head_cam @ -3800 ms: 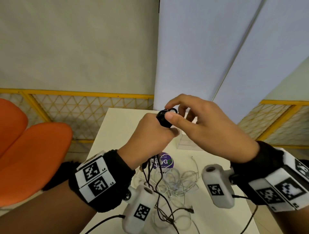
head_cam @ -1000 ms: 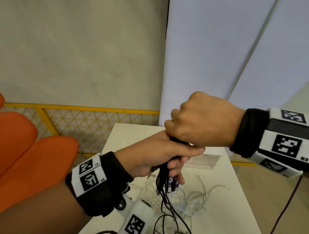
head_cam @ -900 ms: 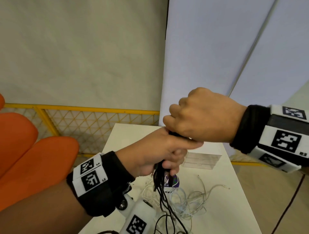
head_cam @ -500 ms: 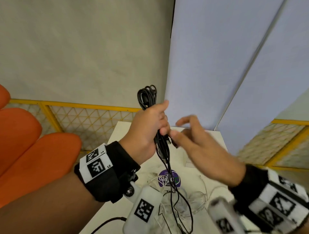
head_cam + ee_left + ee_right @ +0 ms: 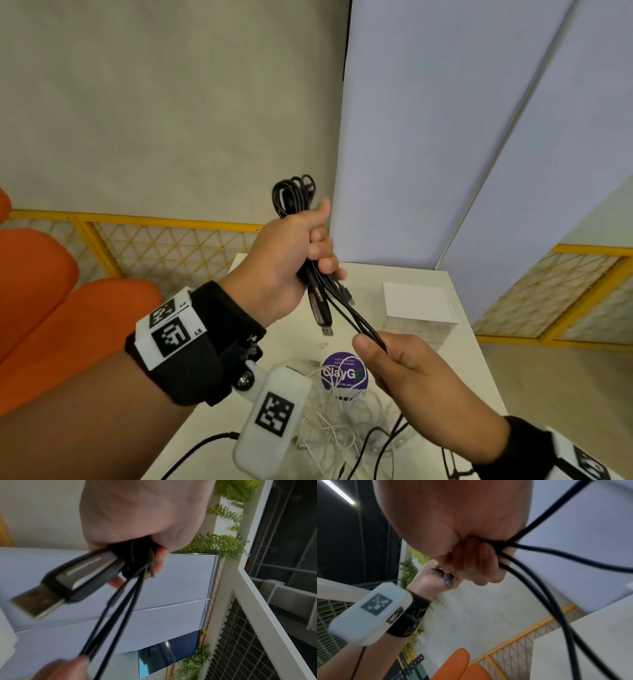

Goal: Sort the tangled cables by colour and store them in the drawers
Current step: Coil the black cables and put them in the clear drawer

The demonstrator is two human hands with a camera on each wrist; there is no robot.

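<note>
We grip the folded black cable bundle (image 5: 297, 202) in the left hand (image 5: 291, 260) above the bench (image 5: 472, 359), its loose strands slanting down-right into the closed right hand (image 5: 407, 373), which is nearer the white cables (image 5: 342, 414).

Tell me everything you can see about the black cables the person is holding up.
The black cables are thin, smooth, rubbery-looking cords folded into a bundle. The left hand grips the bundle above the table, loops sticking out over the fist. A USB plug with a metal tip and smaller connectors hang below. Several strands run taut down to the right hand, which pinches them, then trail towards the white cables on the table.
</note>
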